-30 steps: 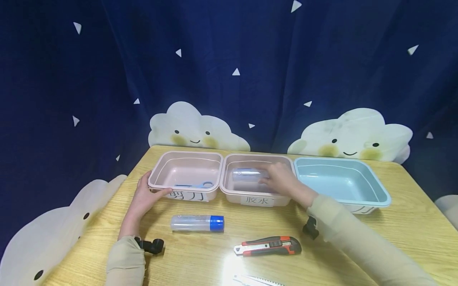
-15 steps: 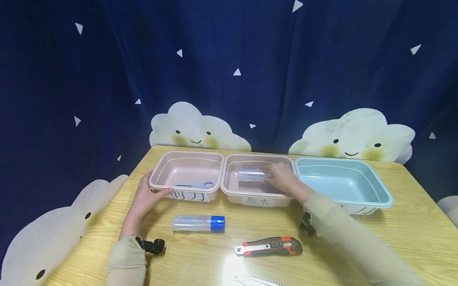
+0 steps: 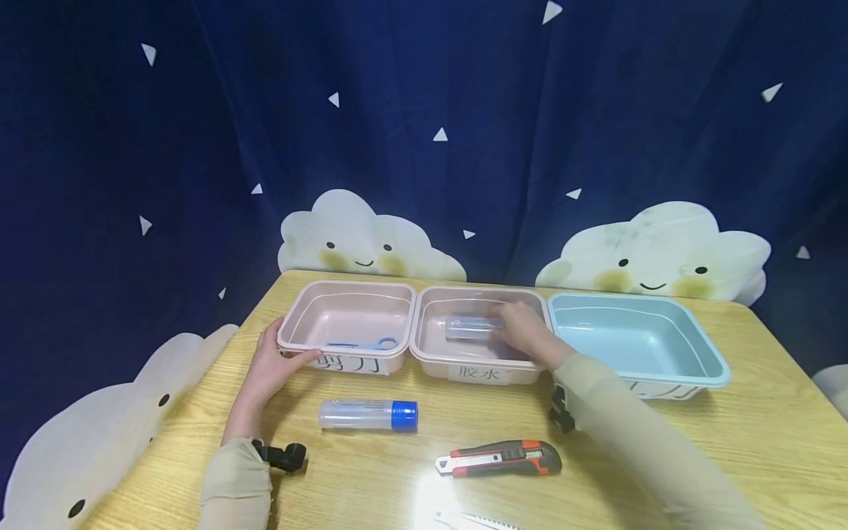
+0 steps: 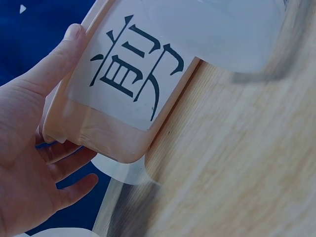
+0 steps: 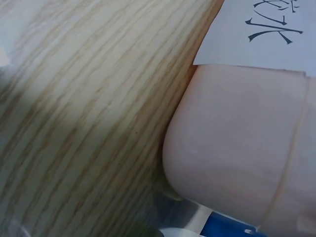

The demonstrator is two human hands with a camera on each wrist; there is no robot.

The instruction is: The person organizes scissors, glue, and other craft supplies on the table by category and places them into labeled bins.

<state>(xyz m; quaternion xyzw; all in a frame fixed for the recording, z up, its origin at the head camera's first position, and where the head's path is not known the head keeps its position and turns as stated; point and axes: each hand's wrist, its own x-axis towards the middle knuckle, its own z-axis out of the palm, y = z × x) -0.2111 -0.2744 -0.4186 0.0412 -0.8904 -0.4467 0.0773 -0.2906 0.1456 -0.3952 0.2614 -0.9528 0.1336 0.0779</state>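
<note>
My left hand [image 3: 268, 368] grips the front left corner of a pink plastic bin [image 3: 351, 313], thumb along its rim and fingers round its side. In the left wrist view a white label [image 4: 133, 64] with black characters fronts this bin. Light blue scissors [image 3: 361, 344] lie inside it. Reaching into the middle pink bin [image 3: 430, 360], my right hand [image 3: 530, 335] holds the right end of a clear glue bottle [image 3: 469, 327], which lies sideways low in the bin. The right wrist view catches only the bin's outer wall [image 5: 237, 133], not the hand's grip.
To the right stands a light blue bin [image 3: 623, 335]. In front of the bins, another glue bottle [image 3: 367, 415] with a blue cap lies on the wooden table [image 3: 371, 478]. A red and black utility knife [image 3: 500, 458] and a serrated metal piece [image 3: 477, 521] lie nearer.
My right hand and the glue bottle have shifted slightly right and a little lower inside the middle bin. The left hand keeps its place on the left bin.
</note>
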